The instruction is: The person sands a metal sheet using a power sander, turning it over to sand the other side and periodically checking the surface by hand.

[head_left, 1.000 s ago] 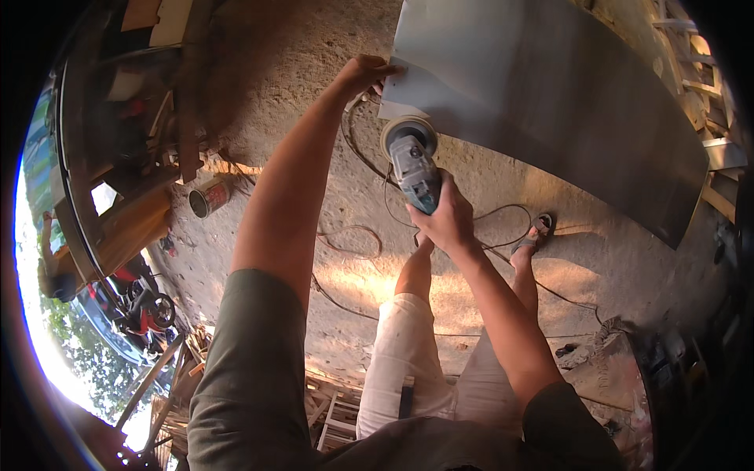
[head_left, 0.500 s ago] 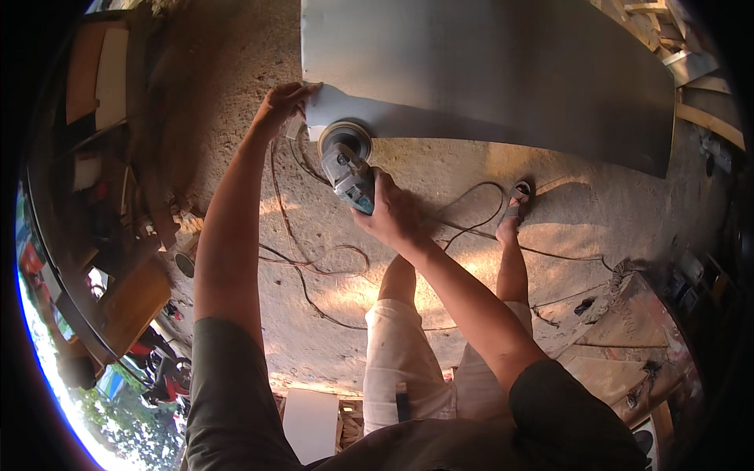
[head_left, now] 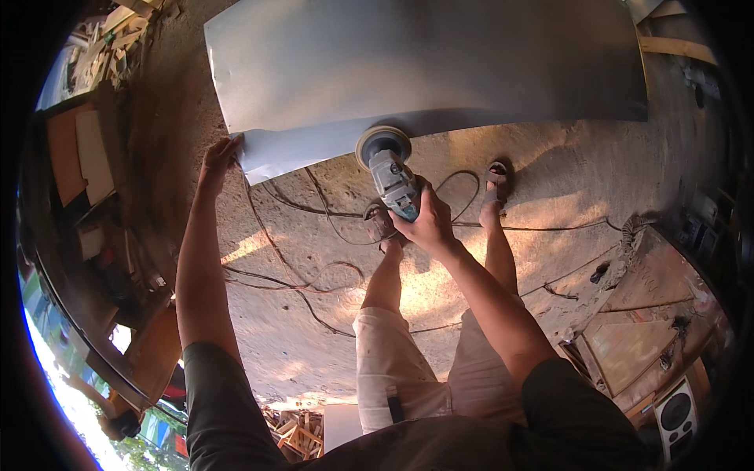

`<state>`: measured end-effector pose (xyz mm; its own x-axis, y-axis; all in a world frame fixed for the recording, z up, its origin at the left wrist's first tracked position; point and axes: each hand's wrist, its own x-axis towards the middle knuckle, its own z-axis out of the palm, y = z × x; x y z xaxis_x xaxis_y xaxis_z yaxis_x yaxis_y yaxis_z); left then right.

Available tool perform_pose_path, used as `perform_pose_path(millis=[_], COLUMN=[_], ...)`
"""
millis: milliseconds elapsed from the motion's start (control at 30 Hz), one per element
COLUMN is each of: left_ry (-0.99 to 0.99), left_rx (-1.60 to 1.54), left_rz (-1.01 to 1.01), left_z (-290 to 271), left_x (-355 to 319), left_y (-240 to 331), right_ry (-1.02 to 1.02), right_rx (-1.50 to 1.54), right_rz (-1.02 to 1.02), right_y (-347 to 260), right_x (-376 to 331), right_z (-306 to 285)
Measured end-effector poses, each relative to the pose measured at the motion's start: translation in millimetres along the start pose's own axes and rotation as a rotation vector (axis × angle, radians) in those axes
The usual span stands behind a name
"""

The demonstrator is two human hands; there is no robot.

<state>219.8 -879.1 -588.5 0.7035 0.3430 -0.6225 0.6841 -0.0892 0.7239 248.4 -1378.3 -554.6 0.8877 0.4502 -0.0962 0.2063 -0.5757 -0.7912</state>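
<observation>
A large grey metal sheet (head_left: 440,63) spans the upper part of the view, its near left corner bent. My left hand (head_left: 221,161) pinches the sheet's left edge close to that corner. In my right hand (head_left: 429,224) is an angle grinder (head_left: 395,183), gripped round its body, with a round disc (head_left: 382,144) at its far end. The disc lies at the sheet's near edge, right of my left hand; whether it touches the metal I cannot tell.
Loose cables (head_left: 294,275) trail across the concrete floor (head_left: 440,294) around my sandalled feet. Wooden boards and cabinets (head_left: 82,153) line the left side. At lower right are a wooden panel (head_left: 652,275) and a speaker (head_left: 676,414). Scrap wood (head_left: 297,434) lies behind me.
The sheet's left corner now shows farther left and lower, with my left hand still on its edge. The grinder has moved right along the near edge, away from my left hand.
</observation>
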Motion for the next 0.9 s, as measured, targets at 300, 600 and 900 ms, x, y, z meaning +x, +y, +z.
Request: perform_pose_path(millis=[300, 600, 900], left_ry=[0.216, 0.775, 0.363], left_rx=[0.188, 1.041, 1.011], left_rz=[-0.137, 0.326, 0.102], left_z=[24, 148, 380], left_x=[1, 12, 0], left_y=[0, 63, 161], right_ry=[0.136, 0.249, 0.395], right_rx=[-0.009, -0.058, 0.231], right_rz=[0.099, 0.196, 0.297], right_y=[78, 154, 242], right_x=[0, 3, 14], right_z=[-95, -192, -280])
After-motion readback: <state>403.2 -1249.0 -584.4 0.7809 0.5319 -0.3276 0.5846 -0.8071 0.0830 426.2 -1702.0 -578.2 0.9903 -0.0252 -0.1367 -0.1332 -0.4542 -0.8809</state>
